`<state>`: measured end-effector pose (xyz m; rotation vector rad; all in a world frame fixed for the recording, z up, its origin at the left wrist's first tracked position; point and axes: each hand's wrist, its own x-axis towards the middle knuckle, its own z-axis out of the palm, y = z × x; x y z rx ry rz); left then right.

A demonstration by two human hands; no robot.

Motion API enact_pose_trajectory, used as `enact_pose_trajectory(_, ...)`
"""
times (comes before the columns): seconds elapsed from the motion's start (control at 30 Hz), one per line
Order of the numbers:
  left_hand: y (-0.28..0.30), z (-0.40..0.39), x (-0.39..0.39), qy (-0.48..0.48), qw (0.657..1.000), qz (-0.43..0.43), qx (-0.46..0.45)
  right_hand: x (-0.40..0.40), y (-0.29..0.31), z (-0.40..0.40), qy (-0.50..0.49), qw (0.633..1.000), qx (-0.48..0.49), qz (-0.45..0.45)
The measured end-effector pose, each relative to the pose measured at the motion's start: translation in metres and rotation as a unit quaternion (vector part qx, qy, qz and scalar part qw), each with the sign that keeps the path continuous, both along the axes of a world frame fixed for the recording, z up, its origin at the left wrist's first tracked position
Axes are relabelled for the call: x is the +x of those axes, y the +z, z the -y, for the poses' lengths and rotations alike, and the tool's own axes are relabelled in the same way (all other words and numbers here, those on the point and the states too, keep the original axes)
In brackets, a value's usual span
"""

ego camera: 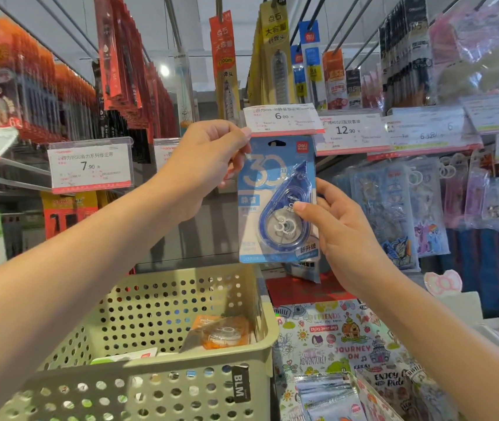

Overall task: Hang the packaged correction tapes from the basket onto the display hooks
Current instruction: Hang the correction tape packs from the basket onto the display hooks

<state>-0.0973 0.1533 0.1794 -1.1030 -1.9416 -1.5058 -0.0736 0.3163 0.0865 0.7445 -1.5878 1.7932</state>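
A blue packaged correction tape [275, 189] is held upright just below the 6.00 price tag [280, 120] at the front of a display hook. My left hand [208, 156] pinches the pack's top left corner, right under the tag. My right hand [333, 226] grips its right edge, thumb on the clear blister. The pack's hang hole sits just under the tag; the hook itself is hidden behind the tag. The perforated beige basket [157, 366] stands below, holding an orange correction tape pack [222, 332] and a white pack [129, 357].
Neighbouring hooks carry price tags 7.90 [90, 167] and 12.90 [347, 130]. Pen packs hang above, sticker and keyring packs [394, 208] to the right. Patterned notebooks [333, 338] lie right of the basket.
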Motion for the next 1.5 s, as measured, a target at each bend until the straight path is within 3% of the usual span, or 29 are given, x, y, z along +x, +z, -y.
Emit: enact_pose_trajectory(1.5,-0.006,0.002,0.000,-0.013,1.000,0.009,0.003,-0.081,-0.009,-0.009,-0.119,0.986,0.050,0.103)
